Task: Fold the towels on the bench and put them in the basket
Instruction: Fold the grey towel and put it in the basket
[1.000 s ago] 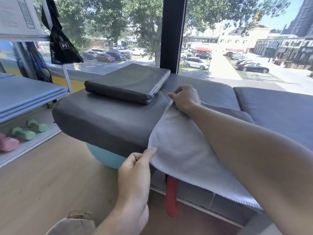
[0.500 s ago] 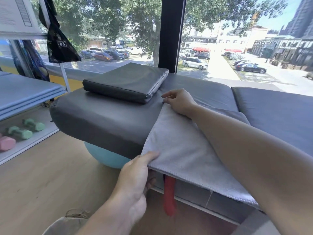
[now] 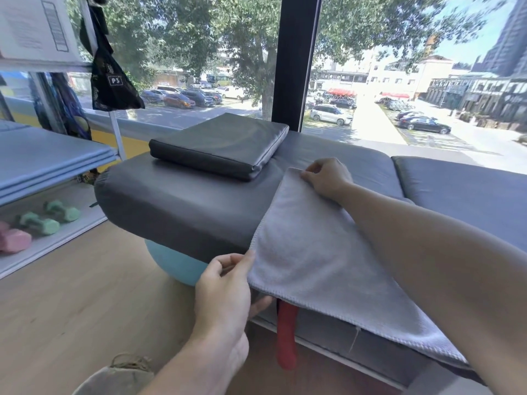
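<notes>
A pale grey towel (image 3: 308,252) lies spread over the front edge of the dark grey padded bench (image 3: 182,203), its near hem hanging past the edge. My left hand (image 3: 225,292) pinches the towel's near left corner at the bench's front. My right hand (image 3: 328,176) pinches the far corner on top of the bench, with my forearm lying across the towel. The rim of a woven basket (image 3: 122,372) shows at the bottom edge, on the floor below my left arm.
A dark flat cushion (image 3: 222,145) sits on the bench's far left. Under the bench are a light blue ball (image 3: 176,263) and a red hanging object (image 3: 286,334). A shelf at left holds blue mats (image 3: 42,158) and small dumbbells (image 3: 40,222). Wooden floor lies ahead.
Both hands keep their corners. The towel has been drawn flatter and straighter over the bench, its near left corner now hanging lower over the front edge.
</notes>
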Action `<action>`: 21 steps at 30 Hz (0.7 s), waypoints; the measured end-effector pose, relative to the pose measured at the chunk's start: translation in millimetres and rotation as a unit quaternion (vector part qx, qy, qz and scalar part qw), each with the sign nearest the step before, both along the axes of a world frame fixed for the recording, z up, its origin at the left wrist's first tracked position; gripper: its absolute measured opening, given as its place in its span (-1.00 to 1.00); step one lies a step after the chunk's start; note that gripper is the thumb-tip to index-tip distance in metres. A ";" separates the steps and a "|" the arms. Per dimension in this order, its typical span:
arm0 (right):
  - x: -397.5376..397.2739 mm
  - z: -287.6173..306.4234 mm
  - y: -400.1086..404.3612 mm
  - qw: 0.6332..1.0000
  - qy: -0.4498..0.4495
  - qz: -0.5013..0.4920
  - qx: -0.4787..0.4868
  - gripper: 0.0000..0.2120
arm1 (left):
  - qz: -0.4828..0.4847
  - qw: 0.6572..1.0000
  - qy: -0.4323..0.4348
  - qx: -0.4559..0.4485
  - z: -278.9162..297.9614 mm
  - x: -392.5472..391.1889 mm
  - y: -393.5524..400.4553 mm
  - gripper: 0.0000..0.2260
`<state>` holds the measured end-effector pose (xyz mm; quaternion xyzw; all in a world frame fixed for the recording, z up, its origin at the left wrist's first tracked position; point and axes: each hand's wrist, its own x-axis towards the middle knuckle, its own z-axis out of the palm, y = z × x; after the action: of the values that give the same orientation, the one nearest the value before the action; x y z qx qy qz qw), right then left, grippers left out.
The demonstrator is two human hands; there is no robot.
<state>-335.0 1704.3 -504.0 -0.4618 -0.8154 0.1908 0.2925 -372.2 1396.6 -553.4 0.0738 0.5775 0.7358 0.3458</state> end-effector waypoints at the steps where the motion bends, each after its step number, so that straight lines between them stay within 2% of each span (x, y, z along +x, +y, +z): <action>1: -0.9 0.5 -0.8 1.000 0.026 0.005 0.016 -0.85 | -0.004 1.000 0.002 -0.006 0.7 -0.2 -0.3 -0.84; 3: -2.0 0.2 -2.3 0.997 0.069 0.017 0.036 -0.87 | -0.007 1.000 0.011 -0.013 -0.2 -0.1 -0.2 -0.85; 5: -2.7 -2.6 -3.3 0.996 0.071 0.037 0.031 -0.85 | -0.007 1.000 0.018 -0.015 0.5 -0.3 -1.2 -0.86; 11: -6.0 -5.2 1.6 0.998 0.009 0.053 -0.018 -0.74 | -0.039 0.999 0.022 -0.009 5.2 0.6 -4.9 -0.82; 13: -9.9 -3.6 2.6 0.998 -0.014 0.048 -0.027 -0.77 | -0.044 0.999 0.023 -0.013 5.4 0.6 -4.9 -0.81; 18: -22.8 -7.2 -0.9 0.996 -0.084 0.006 0.015 -0.82 | -0.046 0.996 0.062 -0.041 -2.2 -1.7 -3.4 -0.82; 21: -23.6 -7.0 -1.4 0.996 -0.088 0.009 0.018 -0.82 | -0.055 0.995 0.071 -0.052 -7.1 -2.6 -0.7 -0.81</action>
<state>-358.7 1702.9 -510.9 -0.4641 -0.8454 0.1373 0.2259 -374.8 1395.9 -560.5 0.1394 0.6329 0.6780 0.3468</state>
